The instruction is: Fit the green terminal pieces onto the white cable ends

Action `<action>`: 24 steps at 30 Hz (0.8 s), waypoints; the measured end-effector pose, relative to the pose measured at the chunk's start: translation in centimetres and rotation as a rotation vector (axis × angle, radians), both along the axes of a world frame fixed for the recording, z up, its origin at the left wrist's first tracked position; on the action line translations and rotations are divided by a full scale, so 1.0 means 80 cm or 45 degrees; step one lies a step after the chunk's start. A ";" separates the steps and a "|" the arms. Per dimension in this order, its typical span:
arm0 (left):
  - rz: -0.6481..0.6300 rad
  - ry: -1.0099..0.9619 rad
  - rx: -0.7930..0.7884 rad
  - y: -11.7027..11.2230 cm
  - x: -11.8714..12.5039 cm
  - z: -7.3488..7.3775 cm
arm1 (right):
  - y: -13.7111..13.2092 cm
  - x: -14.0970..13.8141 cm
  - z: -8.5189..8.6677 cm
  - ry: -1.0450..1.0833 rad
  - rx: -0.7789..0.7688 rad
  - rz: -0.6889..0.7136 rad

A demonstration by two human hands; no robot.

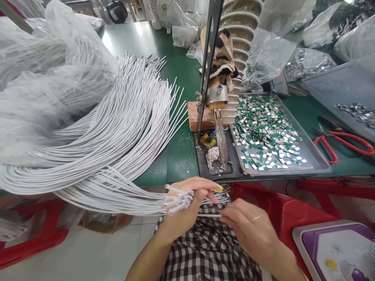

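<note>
Lap: a brown-and-white checked cloth point(209, 246) lies below both hands, nearest to me.
Right hand: the right hand point(247, 224) has its fingertips pinched on a single white cable point(209, 215), which runs across from below the left hand.
Left hand: the left hand point(187, 207) is closed around a bundle of white cables point(137, 201); I see the bundle trail off to the hand's left, with a clump of reddish-tipped ends beside the thumb and more ends poking out past the fingers.
Purple-and-white item: at lower right, by a red stool point(288, 230), I have a purple-and-white item point(340, 249) with printed shapes; no lettering I can read.
Black tray: just past the hands, the black tray point(238, 168) holds silvery crumbs point(213, 156) under the soldering iron point(221, 136).
Grey tray: to its right, the grey tray point(324, 168) carries many small green-and-silver pieces point(263, 128).
Pliers: red-handled pliers point(329, 150) lie right of that tray.
Cable bag: on the left, a clear plastic bag point(70, 50) wraps part of a large spread of white cables.
Clear bin: on the far right, the bin point(325, 82) contains small metal parts.
Label: at the back, a black cylinder point(117, 11) bears a label too small for me to read.
</note>
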State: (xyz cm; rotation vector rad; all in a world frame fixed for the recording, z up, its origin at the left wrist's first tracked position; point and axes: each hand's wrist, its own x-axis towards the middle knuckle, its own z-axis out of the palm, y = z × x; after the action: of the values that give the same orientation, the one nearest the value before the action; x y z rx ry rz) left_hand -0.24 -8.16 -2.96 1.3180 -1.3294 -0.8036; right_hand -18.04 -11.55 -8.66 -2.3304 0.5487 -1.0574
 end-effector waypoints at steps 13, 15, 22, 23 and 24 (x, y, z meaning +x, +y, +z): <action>-0.076 -0.182 0.245 0.000 -0.013 0.032 | -0.017 0.018 0.029 -0.818 0.656 -0.137; -0.039 -0.163 0.281 0.002 -0.011 0.034 | -0.017 0.022 0.027 -0.849 0.777 -0.177; -0.075 -0.272 0.324 0.001 -0.011 0.031 | -0.025 0.020 0.046 -0.665 0.759 -0.055; -0.079 -0.287 0.336 0.001 -0.011 0.030 | -0.026 0.020 0.048 -0.658 0.746 -0.068; -0.082 -0.299 0.346 0.000 -0.010 0.030 | -0.026 0.019 0.048 -0.657 0.741 -0.076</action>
State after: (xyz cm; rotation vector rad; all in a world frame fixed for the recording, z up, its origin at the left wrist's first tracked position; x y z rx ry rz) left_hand -1.06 -8.12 -0.57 1.6299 -1.4909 -0.9200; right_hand -16.53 -13.62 -4.84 -1.4790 0.6177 -1.2623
